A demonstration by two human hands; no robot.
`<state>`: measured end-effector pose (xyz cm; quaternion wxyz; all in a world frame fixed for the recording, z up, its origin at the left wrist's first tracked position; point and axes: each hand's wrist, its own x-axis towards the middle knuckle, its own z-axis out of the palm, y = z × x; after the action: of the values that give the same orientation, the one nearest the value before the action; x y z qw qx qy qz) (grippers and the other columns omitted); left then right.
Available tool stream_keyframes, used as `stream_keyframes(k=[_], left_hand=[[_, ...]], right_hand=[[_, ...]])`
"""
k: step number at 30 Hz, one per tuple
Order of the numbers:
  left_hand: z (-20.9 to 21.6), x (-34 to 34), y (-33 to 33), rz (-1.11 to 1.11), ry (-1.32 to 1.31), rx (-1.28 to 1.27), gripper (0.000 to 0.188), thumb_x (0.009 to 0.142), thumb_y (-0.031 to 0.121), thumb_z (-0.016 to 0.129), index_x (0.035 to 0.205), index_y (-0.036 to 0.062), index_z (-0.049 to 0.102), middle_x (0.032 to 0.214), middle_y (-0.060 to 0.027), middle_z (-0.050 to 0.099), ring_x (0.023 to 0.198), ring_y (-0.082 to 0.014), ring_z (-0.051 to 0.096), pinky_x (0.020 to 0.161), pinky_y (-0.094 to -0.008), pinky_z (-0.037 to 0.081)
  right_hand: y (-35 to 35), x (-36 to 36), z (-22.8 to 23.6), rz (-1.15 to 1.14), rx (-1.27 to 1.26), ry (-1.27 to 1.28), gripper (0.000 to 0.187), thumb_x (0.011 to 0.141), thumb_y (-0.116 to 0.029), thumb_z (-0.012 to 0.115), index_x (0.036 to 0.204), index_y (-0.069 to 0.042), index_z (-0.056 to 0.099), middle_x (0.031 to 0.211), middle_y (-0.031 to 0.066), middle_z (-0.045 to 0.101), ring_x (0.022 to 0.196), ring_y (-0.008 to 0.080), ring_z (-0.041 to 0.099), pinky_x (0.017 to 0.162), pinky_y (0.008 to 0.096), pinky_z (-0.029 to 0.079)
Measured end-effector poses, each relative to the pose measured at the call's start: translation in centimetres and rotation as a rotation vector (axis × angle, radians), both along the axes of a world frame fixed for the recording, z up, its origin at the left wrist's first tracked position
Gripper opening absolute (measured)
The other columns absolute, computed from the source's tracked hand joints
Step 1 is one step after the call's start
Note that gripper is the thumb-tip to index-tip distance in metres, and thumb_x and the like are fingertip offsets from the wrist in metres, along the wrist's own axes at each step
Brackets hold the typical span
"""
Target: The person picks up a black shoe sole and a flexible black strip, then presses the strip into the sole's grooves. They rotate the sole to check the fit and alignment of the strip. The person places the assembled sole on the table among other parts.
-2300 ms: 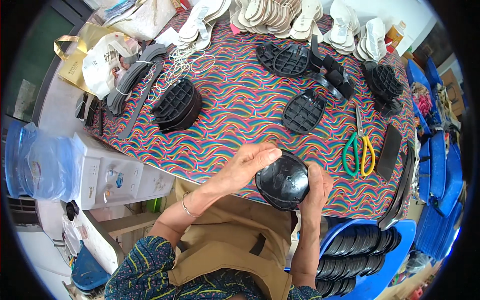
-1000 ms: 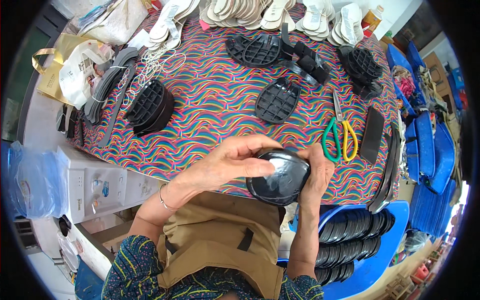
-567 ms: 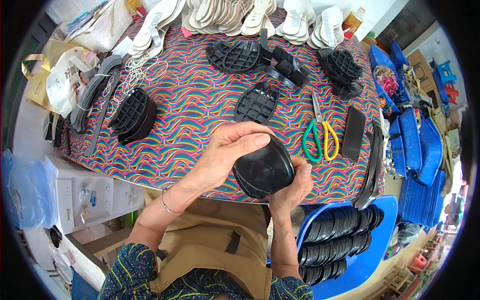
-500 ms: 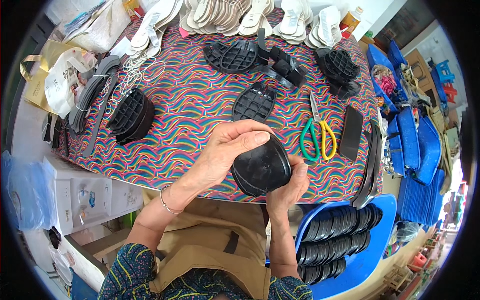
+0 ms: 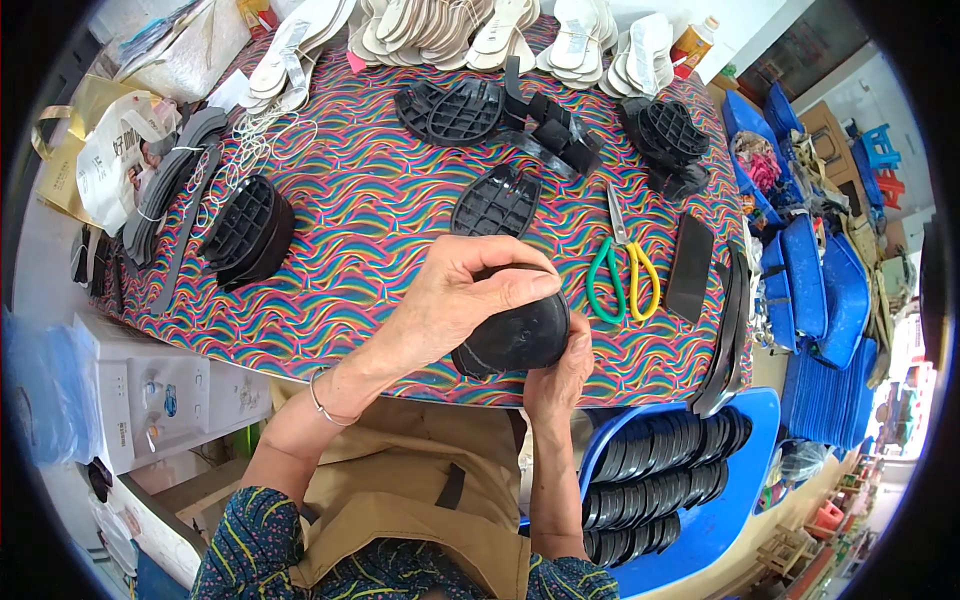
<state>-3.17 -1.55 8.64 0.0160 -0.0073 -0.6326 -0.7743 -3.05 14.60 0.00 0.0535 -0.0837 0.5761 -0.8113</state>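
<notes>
The left hand (image 5: 440, 310) reached in from the lower left, its forearm slanting up and to the right, a slim silver bangle (image 5: 326, 402) around the wrist. Its back faced up, the fingers bent over the far edge of a glossy black rounded plastic piece (image 5: 522, 338), while the thumb lay across the upper part of it, tip to the right. The right hand (image 5: 560, 372) came up on a nearly upright forearm and held the piece at its right and near rim, thumb pointing away from the body; its other fingers were mostly hidden. Both hands were closed on the piece — held over the near edge of the table, which wore a multicoloured wave-patterned cloth (image 5: 370, 220).

The piece turned its smooth, domed face up toward the head, a small round mark near the middle, and a ridged edge showed at its lower left. Its long axis could not be told — the left hand covered too much of the outline.

Just beyond lay a black oval plastic piece with a gridded face (image 5: 497, 203), its long axis running away and slightly right. To the right were scissors with one green and one yellow handle (image 5: 640, 285), blades pointing away.
</notes>
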Motion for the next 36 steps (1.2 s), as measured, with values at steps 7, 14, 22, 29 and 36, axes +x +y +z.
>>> stream_keyframes(k=[7,14,22,29,36], left_hand=[[0.1,-0.2,-0.3,0.0,-0.041,0.039,0.017,0.09,0.011,0.065,0.097,-0.003,0.072,0.088,-0.0052,0.07,0.08,-0.009,0.064,0.073,-0.0231,0.051],[-1.6,-0.6,-1.6,0.036,-0.044,0.01,0.019,0.09,0.015,0.066,0.095,-0.0019,0.073,0.088,-0.0076,0.071,0.079,-0.0103,0.066,0.071,-0.0233,0.052],[-4.8,0.5,-0.2,0.203,-0.081,-0.002,0.049,0.1,0.048,0.045,0.094,0.003,0.062,0.071,0.0015,0.056,0.062,-0.0063,0.054,0.056,-0.0207,0.044],[-9.0,-0.2,-0.2,-0.402,-0.192,1.244,0.062,0.095,0.064,0.039,0.087,0.0042,0.052,0.067,-0.0021,0.048,0.054,-0.0101,0.041,0.047,-0.024,0.035],[-9.8,-0.9,0.2,-0.679,0.124,1.367,0.069,0.096,0.063,0.037,0.111,-0.0028,0.053,0.077,-0.0069,0.045,0.064,-0.0152,0.039,0.054,-0.0266,0.035]], right_hand=[[0.7,0.1,-0.9,0.092,-0.046,0.056,0.047,0.099,-0.045,0.051,0.114,-0.001,0.056,0.105,0.0042,0.06,0.098,0.0116,0.056,0.091,0.0299,0.044],[1.7,0.6,0.4,0.237,0.043,0.06,0.039,0.095,-0.029,0.06,0.117,0.002,0.059,0.107,0.0063,0.061,0.099,0.0129,0.057,0.087,0.0287,0.045],[0.4,0.5,2.7,0.106,0.484,0.493,0.03,0.075,-0.011,0.078,0.101,0.0,0.066,0.09,0.011,0.064,0.078,0.0201,0.059,0.069,0.0308,0.046],[-2.7,3.1,4.8,0.26,0.413,0.442,0.039,0.072,-0.007,0.079,0.109,0.0,0.068,0.075,0.0059,0.056,0.067,0.0161,0.054,0.059,0.0289,0.043],[-3.0,3.4,6.4,0.27,0.273,0.21,0.017,0.085,0.004,0.065,0.101,0.002,0.071,0.083,0.0087,0.067,0.071,0.0128,0.061,0.064,0.0246,0.049]])
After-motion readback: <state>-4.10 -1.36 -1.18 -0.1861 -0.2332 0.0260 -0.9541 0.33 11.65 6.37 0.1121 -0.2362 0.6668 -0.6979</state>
